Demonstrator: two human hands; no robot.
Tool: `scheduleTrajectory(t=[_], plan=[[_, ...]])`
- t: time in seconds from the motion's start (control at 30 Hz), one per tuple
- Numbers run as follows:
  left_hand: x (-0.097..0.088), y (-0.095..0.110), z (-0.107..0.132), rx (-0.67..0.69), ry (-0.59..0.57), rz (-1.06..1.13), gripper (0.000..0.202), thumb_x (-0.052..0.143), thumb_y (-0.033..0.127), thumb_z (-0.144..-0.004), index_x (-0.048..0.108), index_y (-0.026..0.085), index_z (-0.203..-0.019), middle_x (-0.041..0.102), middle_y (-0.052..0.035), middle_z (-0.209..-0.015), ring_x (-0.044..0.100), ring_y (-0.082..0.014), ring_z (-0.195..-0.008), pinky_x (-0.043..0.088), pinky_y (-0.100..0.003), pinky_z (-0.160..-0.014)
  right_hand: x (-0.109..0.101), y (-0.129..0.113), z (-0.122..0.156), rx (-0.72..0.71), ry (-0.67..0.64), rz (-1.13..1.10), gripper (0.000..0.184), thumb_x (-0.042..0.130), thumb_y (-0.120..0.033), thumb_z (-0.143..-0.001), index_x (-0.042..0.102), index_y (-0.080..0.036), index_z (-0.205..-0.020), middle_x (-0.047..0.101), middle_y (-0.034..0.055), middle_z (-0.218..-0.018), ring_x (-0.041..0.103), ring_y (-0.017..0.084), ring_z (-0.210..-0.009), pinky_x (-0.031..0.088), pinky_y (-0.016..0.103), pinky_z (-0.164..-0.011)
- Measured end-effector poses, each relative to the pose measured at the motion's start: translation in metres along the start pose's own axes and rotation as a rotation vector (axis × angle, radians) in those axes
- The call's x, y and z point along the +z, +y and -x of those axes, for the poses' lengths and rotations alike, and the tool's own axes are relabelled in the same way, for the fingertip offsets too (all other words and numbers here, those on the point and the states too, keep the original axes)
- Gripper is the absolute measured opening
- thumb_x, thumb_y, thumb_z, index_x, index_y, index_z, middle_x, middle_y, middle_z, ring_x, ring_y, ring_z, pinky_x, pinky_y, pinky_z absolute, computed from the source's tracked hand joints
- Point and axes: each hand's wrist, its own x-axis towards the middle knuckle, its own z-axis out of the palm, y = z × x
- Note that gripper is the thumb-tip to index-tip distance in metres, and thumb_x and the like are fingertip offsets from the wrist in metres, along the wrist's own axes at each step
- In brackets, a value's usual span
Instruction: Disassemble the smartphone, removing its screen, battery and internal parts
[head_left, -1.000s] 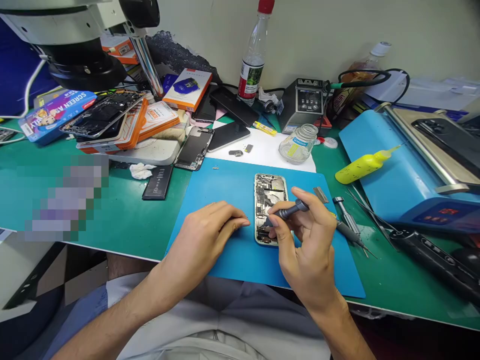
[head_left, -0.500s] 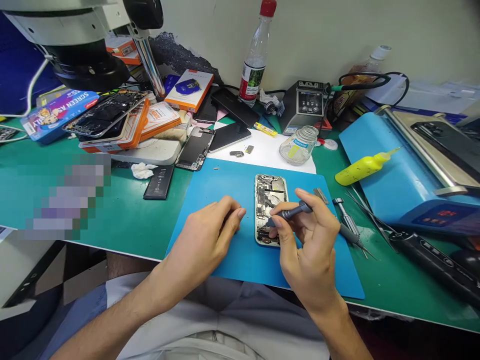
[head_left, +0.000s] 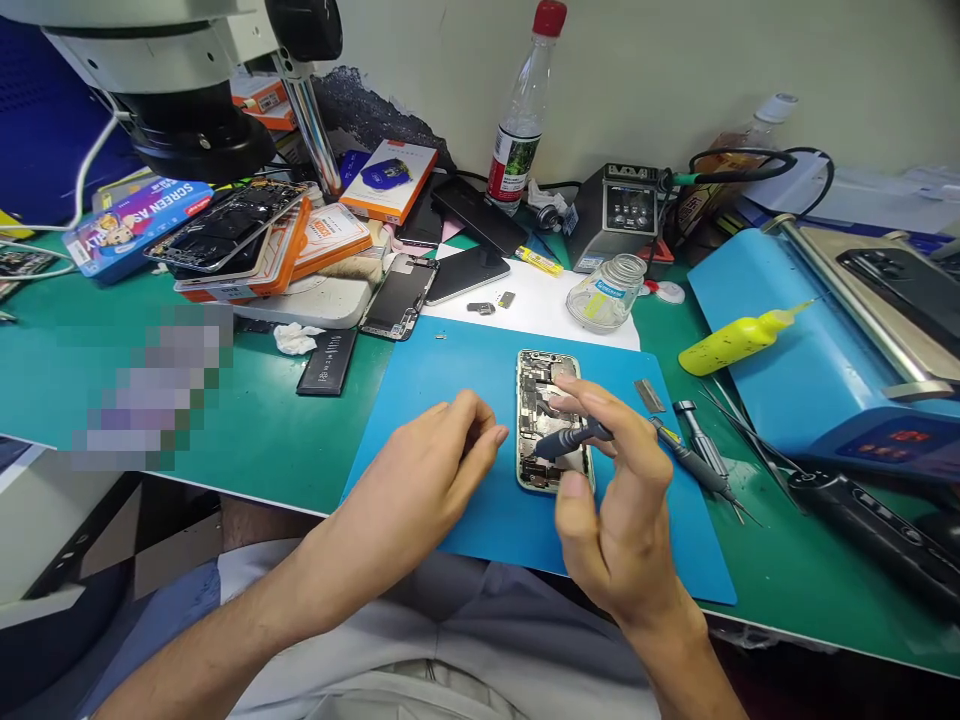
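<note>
and here's the opened phone [head_left: 537, 415], innards bare, lying flat on the blue mat [head_left: 442, 375] just left of the right hand [head_left: 622, 500]. that hand has its fingers spread wide around a dark screwdriver [head_left: 562, 441], thumb and index well parted, the tool tilted with its tip over the phone's lower left; whether the fingers hidden behind grasp it, i can't tell. over to the left hand [head_left: 439, 455], curled above the mat beside the phone, thumb near the bent index; can't tell whether anything small is pinched in there. beyond the right hand, a little metal strip [head_left: 649, 396] on the mat, a silver tool [head_left: 701, 438] near it, and further back a glass jar [head_left: 606, 292] standing on white paper [head_left: 536, 318]!
</note>
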Motion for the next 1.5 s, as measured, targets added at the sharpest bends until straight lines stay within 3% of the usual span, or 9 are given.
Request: scheduleTrajectory(t=[0.2, 0.33, 0.5, 0.67, 0.87, 1.1, 1.23, 1.33, 1.5], plan=[[0.005, -0.002, -0.004, 0.16, 0.047, -0.102, 0.01, 0.073, 0.023, -0.109, 0.068, 0.023, -0.1, 0.079, 0.0039, -0.1, 0.073, -0.0165, -0.087, 0.05, -0.03, -0.078, 0.002, 0.0, 0.005, 0.105, 0.038, -0.057, 0.073, 0.056, -0.007, -0.104, 0.037, -0.03, -0.17, 0.064, 0.0142, -0.156, 0.069, 0.03, -0.137, 0.071, 0.045, -0.087], [0.011, -0.002, -0.004, 0.243, 0.041, -0.248, 0.013, 0.068, 0.021, -0.111, 0.079, 0.023, -0.105, 0.084, 0.0006, -0.108, 0.078, -0.0208, -0.096, 0.054, -0.033, -0.085, 0.004, -0.001, 0.003, 0.229, 0.088, -0.139, 0.074, 0.069, -0.01, -0.103, 0.039, -0.034, -0.166, 0.073, 0.0088, -0.132, 0.079, 0.023, -0.104, 0.071, 0.037, -0.073], [0.02, -0.005, -0.003, 0.284, 0.073, -0.318, 0.014, 0.069, 0.026, -0.111, 0.081, 0.023, -0.103, 0.084, 0.0009, -0.106, 0.077, -0.021, -0.092, 0.054, -0.035, -0.082, 0.002, -0.003, 0.001, 0.311, 0.125, -0.343, 0.063, 0.065, -0.008, -0.106, 0.041, -0.035, -0.159, 0.071, 0.0035, -0.118, 0.08, 0.018, -0.097, 0.073, 0.034, -0.075], [0.022, -0.002, -0.002, 0.33, 0.083, -0.456, 0.016, 0.065, 0.028, -0.113, 0.079, 0.023, -0.107, 0.081, -0.0003, -0.107, 0.072, -0.0203, -0.088, 0.052, -0.036, -0.076, 0.001, -0.003, 0.003, 0.406, 0.238, -0.259, 0.055, 0.067, -0.014, -0.107, 0.045, -0.03, -0.155, 0.071, 0.0051, -0.111, 0.08, 0.019, -0.094, 0.069, 0.031, -0.065], [0.02, 0.014, 0.0, 0.439, -0.004, -0.725, 0.013, 0.072, 0.009, -0.103, 0.076, 0.021, -0.102, 0.077, -0.0029, -0.099, 0.066, -0.0236, -0.079, 0.046, -0.038, -0.06, -0.001, -0.004, 0.002, 0.49, 0.298, -0.304, 0.052, 0.071, -0.02, -0.106, 0.049, -0.03, -0.152, 0.072, 0.0028, -0.104, 0.075, 0.016, -0.074, 0.064, 0.027, -0.055], [0.033, 0.02, -0.004, 0.319, -0.028, -0.755, 0.019, 0.062, 0.011, -0.108, 0.068, 0.021, -0.093, 0.07, -0.0036, -0.091, 0.069, -0.0234, -0.078, 0.05, -0.037, -0.062, -0.007, -0.007, 0.0, 0.536, 0.449, -0.378, 0.049, 0.075, -0.027, -0.105, 0.051, -0.029, -0.148, 0.074, 0.002, -0.102, 0.071, 0.014, -0.068, 0.062, 0.026, -0.054], [0.008, 0.016, -0.029, 0.251, -0.025, -0.619, 0.01, 0.065, 0.02, -0.11, 0.069, 0.02, -0.101, 0.073, -0.0028, -0.099, 0.072, -0.02, -0.084, 0.054, -0.032, -0.073, -0.009, -0.008, 0.0, 0.517, 0.498, -0.401, 0.05, 0.077, -0.025, -0.104, 0.052, -0.03, -0.147, 0.074, 0.0016, -0.101, 0.07, 0.014, -0.067, 0.062, 0.026, -0.055], [-0.026, 0.005, -0.065, 0.2, 0.105, -0.649, 0.011, 0.063, 0.02, -0.11, 0.073, 0.018, -0.106, 0.076, -0.0062, -0.107, 0.072, -0.0214, -0.089, 0.054, -0.034, -0.084, -0.01, -0.007, 0.001, 0.527, 0.504, -0.426, 0.05, 0.077, -0.026, -0.103, 0.052, -0.03, -0.147, 0.075, 0.0029, -0.103, 0.072, 0.015, -0.071, 0.062, 0.026, -0.055], [-0.054, -0.018, -0.104, 0.22, 0.037, -0.704, 0.014, 0.067, 0.02, -0.105, 0.079, 0.018, -0.099, 0.078, -0.0091, -0.105, 0.075, -0.0268, -0.096, 0.055, -0.036, -0.087, -0.011, -0.006, 0.003, 0.522, 0.491, -0.453, 0.051, 0.077, -0.027, -0.103, 0.052, -0.029, -0.147, 0.075, 0.0037, -0.103, 0.073, 0.017, -0.074, 0.062, 0.027, -0.055]])
